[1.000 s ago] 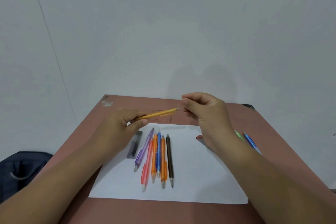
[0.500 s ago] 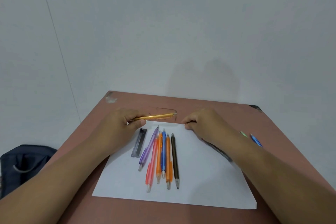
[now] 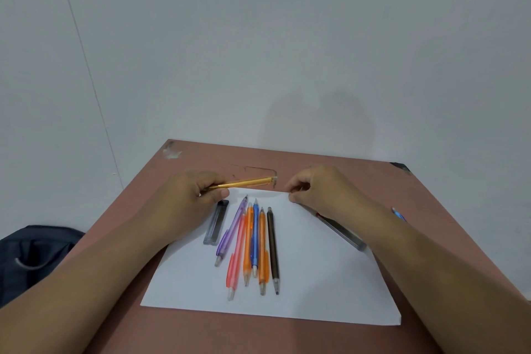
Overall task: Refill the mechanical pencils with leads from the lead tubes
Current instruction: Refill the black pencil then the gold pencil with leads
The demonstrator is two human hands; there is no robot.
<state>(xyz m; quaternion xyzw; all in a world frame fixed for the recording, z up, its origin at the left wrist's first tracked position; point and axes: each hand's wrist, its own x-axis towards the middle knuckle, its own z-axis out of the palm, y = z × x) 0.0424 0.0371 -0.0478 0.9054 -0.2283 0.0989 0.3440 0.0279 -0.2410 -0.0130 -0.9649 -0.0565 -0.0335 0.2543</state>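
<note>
Six pencils lie on the white paper – tips toward us. Farther back, the left hand pinches a yellow pencil, pointing sideways at the right hand, whose curled fingers pinch something too small to see.

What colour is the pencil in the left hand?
Yellow-orange pencil, held by the left hand; head view.

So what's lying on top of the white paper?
On the white paper lie six pencils and a lead tube. The right forearm covers part of another tube.
</note>
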